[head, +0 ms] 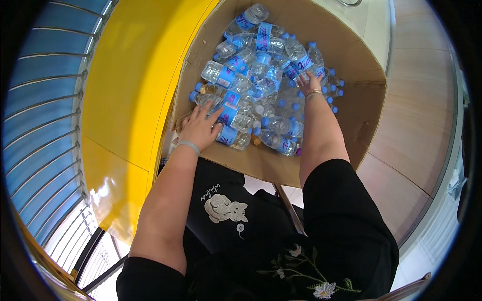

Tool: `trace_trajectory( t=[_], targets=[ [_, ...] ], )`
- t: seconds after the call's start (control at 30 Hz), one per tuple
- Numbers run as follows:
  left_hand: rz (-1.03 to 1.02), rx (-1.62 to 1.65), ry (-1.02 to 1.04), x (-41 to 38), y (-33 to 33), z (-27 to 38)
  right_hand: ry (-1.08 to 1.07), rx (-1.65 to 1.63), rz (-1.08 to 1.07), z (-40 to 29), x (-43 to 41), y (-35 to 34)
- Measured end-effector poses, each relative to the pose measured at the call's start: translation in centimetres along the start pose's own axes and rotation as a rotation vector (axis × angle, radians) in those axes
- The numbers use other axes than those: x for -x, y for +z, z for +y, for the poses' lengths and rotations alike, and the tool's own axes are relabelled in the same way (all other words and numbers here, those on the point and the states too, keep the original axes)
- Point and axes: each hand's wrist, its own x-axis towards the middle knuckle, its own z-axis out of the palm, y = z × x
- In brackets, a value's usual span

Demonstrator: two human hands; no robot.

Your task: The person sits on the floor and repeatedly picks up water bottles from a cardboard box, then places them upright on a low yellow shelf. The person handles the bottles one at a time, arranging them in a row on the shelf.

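Note:
A deep cardboard box (263,167) in front of me holds many clear plastic bottles with blue caps and blue labels. My left hand (201,128), palm down with fingers spread, rests on a bottle (205,98) lying along the box's left side. On the right, my right hand (310,83) grasps the base of a tilted bottle (299,54); its palm side is partly hidden. Another bottle (316,56) leans right beside that one. Below, more capped bottles (288,107) stand upright in the box. Two bottles (278,142) lie near the front wall, left of my right forearm.
A glossy yellow panel (128,94) borders the box on the left, with metal bars (49,77) beyond it. Tiled floor (414,113) runs along the right. A metal leg or rail (289,209) shows below the box.

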Motion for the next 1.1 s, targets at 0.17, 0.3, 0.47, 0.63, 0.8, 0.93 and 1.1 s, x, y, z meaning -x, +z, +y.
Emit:
trace_trajectory(
  t=[0.17, 0.3, 0.47, 0.63, 0.8, 0.93, 1.1],
  targets=[
    [0.012, -0.01, 0.022, -0.1, -0.1, 0.2, 0.174, -0.16, 0.067, -0.2, -3.7, -2.2],
    [0.025, -0.014, 0.026, -0.1, 0.1, 0.1, 0.12, -0.068, 0.103, -0.5, -2.6, -1.8],
    [0.006, -0.013, 0.019, -0.2, -0.2, 0.3, 0.113, -0.182, -0.098, 0.0, -3.3, -2.6],
    [-0.001, -0.008, 0.004, -0.1, -0.2, 0.3, 0.156, -0.134, 0.072, 0.4, -1.7, 1.6],
    [0.012, -0.004, 0.016, -0.1, 0.0, 0.1, 0.245, -0.032, 0.056, 2.1, -4.0, 1.5],
    [0.003, -0.018, 0.008, -0.2, -0.1, 0.3, 0.307, -0.101, 0.08, 4.9, -3.9, 1.3],
    [0.02, -0.021, 0.022, -0.2, 0.2, 0.0, 0.197, -0.361, -0.047, 5.7, -0.8, 1.7]
  ],
)
